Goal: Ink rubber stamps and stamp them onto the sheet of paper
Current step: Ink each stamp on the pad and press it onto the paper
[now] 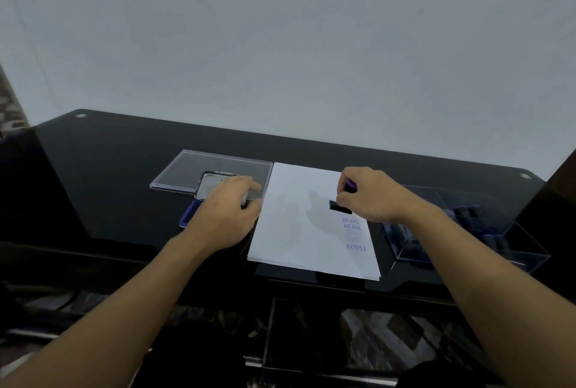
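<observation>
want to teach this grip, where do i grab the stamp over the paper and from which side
Take the stamp by its purple handle, from above. It stands upright with the dark flat base facing down at the sheet, so the handle on top is the free part; the right hand pinches it there.

Both bare forearms are stretched forward. The right hand [371,197] is held palm down, its fingers curled round a rubber stamp [339,205]. The left hand [227,210] is laid palm down, fingers bent; any grip cannot be made out.
</observation>
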The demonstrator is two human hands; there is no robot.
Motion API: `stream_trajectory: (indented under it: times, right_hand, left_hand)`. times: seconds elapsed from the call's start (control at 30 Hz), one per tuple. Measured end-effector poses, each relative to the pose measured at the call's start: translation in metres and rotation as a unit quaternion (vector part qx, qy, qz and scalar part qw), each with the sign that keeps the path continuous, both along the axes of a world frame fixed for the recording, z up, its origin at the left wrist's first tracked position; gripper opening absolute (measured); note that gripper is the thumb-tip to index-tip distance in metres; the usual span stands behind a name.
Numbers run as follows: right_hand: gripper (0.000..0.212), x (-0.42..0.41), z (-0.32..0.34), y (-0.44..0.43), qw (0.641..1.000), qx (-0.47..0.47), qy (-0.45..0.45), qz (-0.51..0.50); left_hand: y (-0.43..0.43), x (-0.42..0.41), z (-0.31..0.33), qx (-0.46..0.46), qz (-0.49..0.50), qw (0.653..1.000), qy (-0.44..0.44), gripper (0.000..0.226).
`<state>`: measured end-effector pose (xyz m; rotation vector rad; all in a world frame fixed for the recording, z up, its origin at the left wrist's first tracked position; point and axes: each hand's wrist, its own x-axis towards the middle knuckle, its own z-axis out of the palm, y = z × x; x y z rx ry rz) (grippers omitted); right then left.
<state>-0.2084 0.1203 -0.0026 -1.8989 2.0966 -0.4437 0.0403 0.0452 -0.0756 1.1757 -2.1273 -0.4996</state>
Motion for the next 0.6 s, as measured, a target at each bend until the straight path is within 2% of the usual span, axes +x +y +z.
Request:
stream_trajectory:
  times: [0.1, 0.3, 0.43, 0.6]
  right_hand:
    - [0.005, 0.021, -0.001, -0.01, 1.0, -0.014, -0.007, 0.027]
    - [0.005, 0.08, -0.014, -0.039, 0.994, -0.034, -0.023, 0.102]
    - [0.004, 0.117, -0.025, -0.058, 0.987, -0.025, -0.03, 0.155]
    - [0.01, 0.149, -0.035, -0.082, 0.981, 0.001, 0.001, 0.196]
  left_hand:
    - [-0.001, 0.022, 0.001, 0.016, 0.013, 1.0, 0.014, 0.022]
    - [-0.011, 0.08, -0.015, 0.018, 0.084, 0.996, 0.003, 0.027]
    - [-0.019, 0.117, -0.032, 0.016, 0.123, 0.992, -0.022, 0.029]
    - [-0.021, 0.141, -0.049, 0.032, 0.151, 0.986, -0.056, 0.031]
